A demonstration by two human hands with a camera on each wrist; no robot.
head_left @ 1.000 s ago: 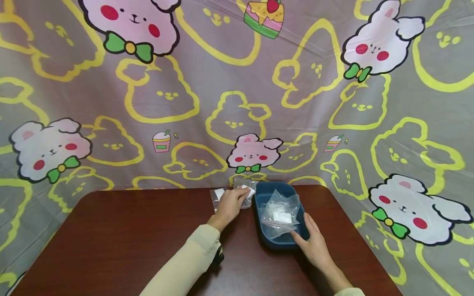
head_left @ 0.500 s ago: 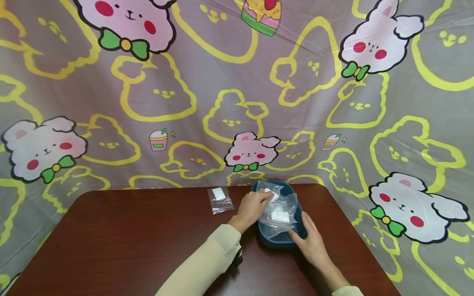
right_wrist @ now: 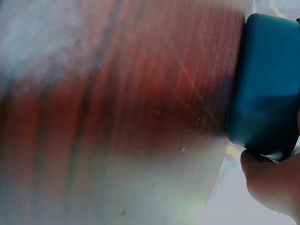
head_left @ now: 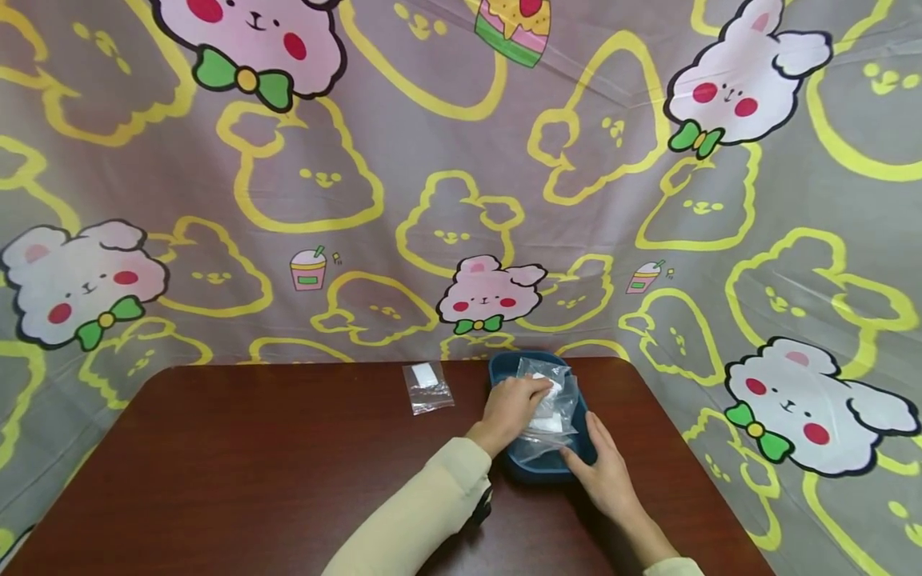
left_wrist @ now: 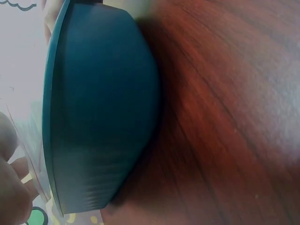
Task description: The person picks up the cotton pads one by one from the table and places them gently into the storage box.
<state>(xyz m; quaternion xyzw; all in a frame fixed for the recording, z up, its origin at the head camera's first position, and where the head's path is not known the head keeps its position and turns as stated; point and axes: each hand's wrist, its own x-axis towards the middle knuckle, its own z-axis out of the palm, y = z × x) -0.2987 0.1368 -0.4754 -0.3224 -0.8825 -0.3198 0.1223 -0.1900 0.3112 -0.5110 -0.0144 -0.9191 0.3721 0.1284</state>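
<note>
In the head view, my left hand [head_left: 507,410] is over the blue plastic bin [head_left: 502,362], its thumb and fingertips pinching a clear zip bag [head_left: 535,369] with something white inside. Under it, more clear bagging [head_left: 536,445] with a white piece lies in the bin. At the bin's near right corner, my right hand [head_left: 611,474] grips the rim, thumb on the near side and fingers along the right wall. The left wrist view catches the bin's outer wall [left_wrist: 103,93] from the side. In the right wrist view, fingers [right_wrist: 269,180] sit against the bin's corner.
Left of the bin, another clear zip bag [head_left: 430,392] with a white piece lies flat on the brown wooden table [head_left: 274,464]. A curtain [head_left: 389,200] printed with cartoon bunnies hangs behind the table and along its sides.
My left hand has carried the zip bag rightward from the table's back and into the area over the bin. My right hand has stayed at the bin's corner.
</note>
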